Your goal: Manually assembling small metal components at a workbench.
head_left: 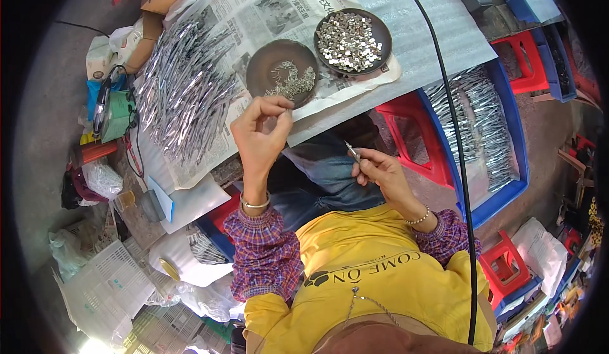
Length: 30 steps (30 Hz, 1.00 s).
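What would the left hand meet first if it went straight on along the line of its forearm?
Most likely the left hand would meet the dark round dish holding the thin silvery pieces; the fingers may be above its near rim, since depth is unclear here.

Grey floor [54, 138] beyond the left edge of the wooden worktop [505, 25]. Red plastic stool [434, 154] by the near edge, second stool [534, 62] just off the near right corner, third stool [519, 262] farther out from that corner. White glare [95, 346] well beyond the near left corner.
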Each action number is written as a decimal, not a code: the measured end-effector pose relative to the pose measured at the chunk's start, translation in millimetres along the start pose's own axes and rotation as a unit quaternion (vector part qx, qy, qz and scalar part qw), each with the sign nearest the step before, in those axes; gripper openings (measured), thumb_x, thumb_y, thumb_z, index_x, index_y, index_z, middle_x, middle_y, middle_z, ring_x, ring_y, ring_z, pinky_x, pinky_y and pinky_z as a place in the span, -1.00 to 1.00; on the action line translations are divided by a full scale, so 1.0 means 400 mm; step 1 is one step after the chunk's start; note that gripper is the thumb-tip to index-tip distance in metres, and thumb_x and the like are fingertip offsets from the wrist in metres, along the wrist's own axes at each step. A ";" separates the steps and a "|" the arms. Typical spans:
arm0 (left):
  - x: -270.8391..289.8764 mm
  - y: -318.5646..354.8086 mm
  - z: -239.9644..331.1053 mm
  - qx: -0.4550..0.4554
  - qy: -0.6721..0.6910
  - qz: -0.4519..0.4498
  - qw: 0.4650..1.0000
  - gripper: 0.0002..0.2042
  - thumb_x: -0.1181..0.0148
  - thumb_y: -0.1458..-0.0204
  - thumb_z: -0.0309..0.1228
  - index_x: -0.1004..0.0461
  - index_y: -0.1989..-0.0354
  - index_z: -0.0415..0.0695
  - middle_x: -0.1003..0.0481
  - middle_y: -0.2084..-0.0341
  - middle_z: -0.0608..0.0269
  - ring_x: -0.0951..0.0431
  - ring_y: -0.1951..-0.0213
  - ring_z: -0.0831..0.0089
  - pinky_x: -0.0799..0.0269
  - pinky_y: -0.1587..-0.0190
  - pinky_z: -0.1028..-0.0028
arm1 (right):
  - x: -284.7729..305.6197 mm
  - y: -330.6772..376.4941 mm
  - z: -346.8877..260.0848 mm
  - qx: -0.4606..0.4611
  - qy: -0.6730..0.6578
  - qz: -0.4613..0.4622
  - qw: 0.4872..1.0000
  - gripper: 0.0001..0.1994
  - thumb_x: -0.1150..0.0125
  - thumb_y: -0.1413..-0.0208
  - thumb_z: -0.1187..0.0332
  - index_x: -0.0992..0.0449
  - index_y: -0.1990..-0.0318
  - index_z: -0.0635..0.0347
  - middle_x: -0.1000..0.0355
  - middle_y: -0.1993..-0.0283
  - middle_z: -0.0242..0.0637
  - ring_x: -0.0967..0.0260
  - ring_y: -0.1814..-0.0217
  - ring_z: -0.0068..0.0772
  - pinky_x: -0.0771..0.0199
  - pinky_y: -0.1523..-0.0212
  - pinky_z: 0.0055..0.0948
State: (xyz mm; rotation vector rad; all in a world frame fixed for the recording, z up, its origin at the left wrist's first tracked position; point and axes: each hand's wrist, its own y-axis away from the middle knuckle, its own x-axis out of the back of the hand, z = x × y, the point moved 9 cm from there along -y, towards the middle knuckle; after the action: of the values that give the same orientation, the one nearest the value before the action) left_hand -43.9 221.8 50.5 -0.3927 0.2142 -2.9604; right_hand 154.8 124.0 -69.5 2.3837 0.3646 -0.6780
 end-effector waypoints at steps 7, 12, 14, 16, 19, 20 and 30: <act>-0.020 0.080 -0.014 0.084 0.092 -0.020 0.992 -0.93 -0.13 0.17 -0.71 -0.39 0.52 -0.32 -0.49 0.43 0.17 -0.47 0.35 0.58 -0.40 0.25 0.60 | -0.005 -0.001 0.002 0.010 0.014 -0.014 1.000 -0.73 -0.03 -0.13 0.41 -0.38 0.01 0.28 -0.41 0.38 -0.34 -0.30 0.45 -0.67 -0.30 0.41 -0.71; -0.046 0.133 -0.027 0.111 0.111 -0.041 0.987 -0.90 -0.17 0.17 -0.71 -0.45 0.43 -0.33 -0.49 0.43 0.19 -0.48 0.36 0.56 -0.41 0.26 0.61 | -0.010 0.000 0.001 0.007 0.029 -0.014 0.999 -0.72 -0.04 -0.13 0.40 -0.38 0.01 0.27 -0.42 0.38 -0.34 -0.30 0.46 -0.67 -0.30 0.43 -0.72; -0.066 0.151 -0.026 0.109 0.120 -0.062 0.985 -0.89 -0.15 0.16 -0.71 -0.47 0.41 -0.33 -0.50 0.44 0.20 -0.49 0.37 0.55 -0.41 0.28 0.63 | -0.012 0.000 -0.003 0.012 0.038 -0.016 0.999 -0.72 -0.03 -0.13 0.41 -0.38 0.01 0.27 -0.42 0.38 -0.34 -0.30 0.46 -0.67 -0.30 0.43 -0.71; -0.082 0.171 -0.040 0.123 0.104 -0.077 0.984 -0.89 -0.14 0.15 -0.71 -0.47 0.41 -0.33 -0.50 0.44 0.21 -0.49 0.37 0.55 -0.41 0.29 0.64 | -0.015 0.001 -0.006 0.017 0.047 -0.018 0.999 -0.72 -0.03 -0.13 0.41 -0.38 0.00 0.27 -0.42 0.38 -0.33 -0.30 0.46 -0.67 -0.30 0.43 -0.71; -0.109 0.190 -0.048 0.129 0.079 -0.100 0.983 -0.88 -0.11 0.16 -0.71 -0.48 0.41 -0.31 -0.50 0.46 0.24 -0.49 0.38 0.59 -0.39 0.30 0.65 | -0.017 0.002 -0.006 0.023 0.056 -0.017 0.998 -0.72 -0.03 -0.13 0.42 -0.38 0.00 0.28 -0.42 0.38 -0.34 -0.29 0.46 -0.68 -0.31 0.42 -0.71; -0.113 0.195 -0.052 0.120 0.065 -0.102 0.985 -0.88 -0.10 0.16 -0.71 -0.48 0.41 -0.31 -0.50 0.47 0.25 -0.49 0.39 0.60 -0.39 0.31 0.66 | -0.022 0.002 -0.007 0.029 0.062 -0.025 0.997 -0.72 -0.02 -0.13 0.42 -0.37 0.00 0.29 -0.42 0.37 -0.36 -0.29 0.45 -0.69 -0.30 0.42 -0.73; -0.130 0.216 -0.079 0.145 0.079 -0.067 0.984 -0.90 -0.10 0.17 -0.72 -0.38 0.46 -0.29 -0.46 0.53 0.30 -0.46 0.44 0.65 -0.39 0.34 0.65 | -0.032 0.008 -0.012 0.042 0.104 -0.026 0.993 -0.70 -0.05 -0.11 0.46 -0.36 -0.01 0.33 -0.44 0.35 -0.36 -0.30 0.40 -0.71 -0.34 0.35 -0.73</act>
State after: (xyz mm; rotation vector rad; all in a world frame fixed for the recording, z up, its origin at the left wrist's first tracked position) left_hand 8.3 149.5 -6.2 -0.1404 -0.2363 -3.0895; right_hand 147.4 123.6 -57.9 2.5401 0.4968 -0.4758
